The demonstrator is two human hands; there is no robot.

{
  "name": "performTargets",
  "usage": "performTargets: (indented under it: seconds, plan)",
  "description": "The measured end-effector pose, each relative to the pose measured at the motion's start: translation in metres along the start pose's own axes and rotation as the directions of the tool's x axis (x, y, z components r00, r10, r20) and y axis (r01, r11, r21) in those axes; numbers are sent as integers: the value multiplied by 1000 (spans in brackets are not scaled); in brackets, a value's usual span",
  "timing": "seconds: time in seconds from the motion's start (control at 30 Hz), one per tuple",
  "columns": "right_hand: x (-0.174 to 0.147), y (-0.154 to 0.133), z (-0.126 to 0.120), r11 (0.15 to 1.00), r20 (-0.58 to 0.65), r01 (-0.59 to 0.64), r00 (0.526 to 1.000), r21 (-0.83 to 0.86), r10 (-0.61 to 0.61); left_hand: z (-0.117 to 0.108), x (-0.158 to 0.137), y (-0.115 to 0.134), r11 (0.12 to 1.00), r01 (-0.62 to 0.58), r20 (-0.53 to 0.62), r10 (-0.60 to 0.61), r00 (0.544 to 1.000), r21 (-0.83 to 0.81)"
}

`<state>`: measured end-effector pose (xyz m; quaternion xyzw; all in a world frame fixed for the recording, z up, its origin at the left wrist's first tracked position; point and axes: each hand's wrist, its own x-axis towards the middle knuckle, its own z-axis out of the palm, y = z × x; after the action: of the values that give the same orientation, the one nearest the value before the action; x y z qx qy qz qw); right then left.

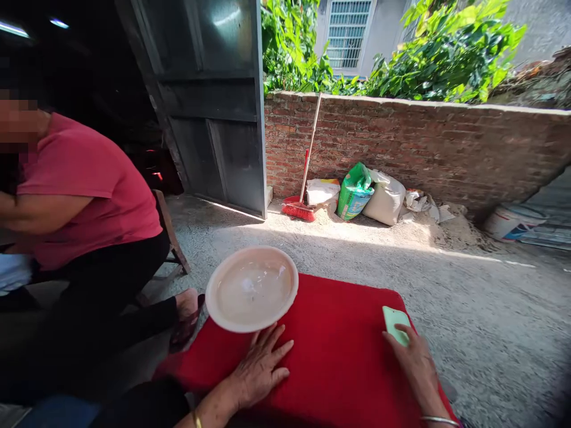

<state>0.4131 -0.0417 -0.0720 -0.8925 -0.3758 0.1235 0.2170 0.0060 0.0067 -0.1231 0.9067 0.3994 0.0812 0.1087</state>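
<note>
While my left hand lies splayed, empty, my right hand touches the green slab, pointing lengthways ahead; gripped? Can't tell.

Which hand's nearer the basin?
Left. The left hand is over the red cloth, right by the basin; the right hand is across the cloth, at the light-green object.

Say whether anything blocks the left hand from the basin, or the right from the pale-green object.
Nothing visible does: the left hand lies at the near rim of the basin, contact unclear; the right hand touches the pale-green object.
</note>
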Motion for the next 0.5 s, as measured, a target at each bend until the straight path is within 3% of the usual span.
performTargets:
  seconds: [0.07,0.13,0.2,0.27,0.33,0.4,0.43,0.5]
  plan:
    - [16,14,-10,986,-69,-154,986,-58,150,2,0,3,999,22,7,-22,1000,-29]
    - [8,-1,-1,981,-87,-173,982,-86,165,2,0,7,999,28,10,-27,1000,-46]
    - [-20,-39,26,992,-63,-73,996,-100,67,2,-1,11,999,23,-1,-23,1000,-49]
    - [-53,-84,56,989,27,134,991,-64,-132,2,-2,13,999,13,-29,-14,999,-39]
    - [-76,-117,77,937,179,341,920,74,-349,3,-3,15,1000,1,-57,-2,998,-23]
    - [-78,-125,80,879,256,424,845,217,-470,4,-4,15,1000,-10,-73,9,997,-11]
    - [-70,-120,74,874,246,419,845,248,-475,4,-5,16,1000,-15,-72,14,997,-7]
    - [-42,-94,51,919,143,332,920,213,-365,5,-5,16,1000,-22,-57,22,998,-1]
